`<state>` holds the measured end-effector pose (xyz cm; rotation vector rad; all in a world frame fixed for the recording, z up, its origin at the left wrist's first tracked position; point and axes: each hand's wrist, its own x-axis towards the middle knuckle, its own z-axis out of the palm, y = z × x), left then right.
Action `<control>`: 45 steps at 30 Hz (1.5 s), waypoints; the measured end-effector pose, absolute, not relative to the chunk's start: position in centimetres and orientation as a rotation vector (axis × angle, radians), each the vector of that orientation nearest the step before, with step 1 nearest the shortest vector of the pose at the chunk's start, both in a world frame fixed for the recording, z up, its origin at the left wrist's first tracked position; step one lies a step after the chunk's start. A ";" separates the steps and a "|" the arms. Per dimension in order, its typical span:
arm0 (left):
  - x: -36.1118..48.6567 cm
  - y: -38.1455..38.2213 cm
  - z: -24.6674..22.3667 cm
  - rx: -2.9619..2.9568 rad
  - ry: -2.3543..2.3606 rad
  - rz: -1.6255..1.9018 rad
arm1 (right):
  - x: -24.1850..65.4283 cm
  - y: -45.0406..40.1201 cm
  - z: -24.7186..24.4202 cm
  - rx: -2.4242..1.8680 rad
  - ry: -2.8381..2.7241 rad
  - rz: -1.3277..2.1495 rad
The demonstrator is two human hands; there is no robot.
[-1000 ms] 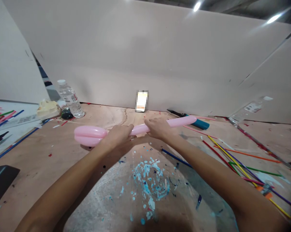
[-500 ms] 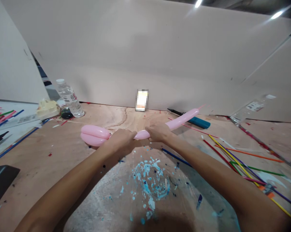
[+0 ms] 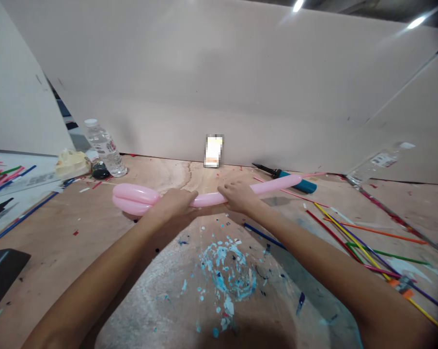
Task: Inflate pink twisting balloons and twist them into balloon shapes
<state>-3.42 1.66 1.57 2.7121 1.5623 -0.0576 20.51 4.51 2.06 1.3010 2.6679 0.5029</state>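
Note:
A long pink balloon [image 3: 209, 199] stretches sideways above the wooden table [image 3: 182, 300]. Its left end is folded into two rounded loops lying side by side, and its right end tapers to a thin uninflated tip. My left hand [image 3: 175, 201] is closed round the balloon just right of the loops. Farther right, my right hand [image 3: 239, 196] wraps round the straight part, its fingers bent over the top. A straight length of balloon shows between my hands. Behind the right part lies a blue pump [image 3: 304, 185] with a black nozzle.
Clear bottles stand at the left [image 3: 106, 150] and lean at the right [image 3: 379, 162]. Uninflated balloons in several colours [image 3: 367, 252] lie at the right. A bright phone-like screen [image 3: 213, 151] stands against the back panel. Blue flecks [image 3: 228, 271] mark the table; a black object [image 3: 4, 276] is lower left.
My left hand and the looped end have moved slightly left. More balloon shows between my hands, the right part lies lower and reaches farther right, and my right fingers look looser.

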 end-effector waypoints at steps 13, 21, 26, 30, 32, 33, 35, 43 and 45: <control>-1.6 0.0 0.6 2.606 1.659 0.131 | 21.0 5.0 2.4 1.332 2.638 0.527; -1.5 0.3 0.7 2.627 1.534 0.059 | 21.7 4.9 1.9 1.312 2.611 0.483; -0.9 -0.4 0.2 2.665 1.561 0.046 | 21.6 5.1 1.1 1.284 2.633 0.465; -1.6 0.2 0.8 2.624 1.546 -0.015 | 21.8 5.2 0.9 1.257 2.673 0.484; -2.8 1.0 1.5 2.649 1.546 -0.030 | 22.6 5.4 1.0 1.289 2.681 0.521; -3.6 1.5 1.8 2.665 1.567 -0.043 | 23.1 5.6 1.2 1.325 2.678 0.548; -5.2 2.3 2.4 2.679 1.628 -0.055 | 24.5 6.2 1.6 1.417 2.659 0.606; -3.9 1.6 1.9 2.623 1.649 0.068 | 26.0 6.6 1.7 1.377 2.683 0.654; -3.1 1.3 1.6 2.636 1.597 0.064 | 25.7 6.4 1.7 1.316 2.688 0.647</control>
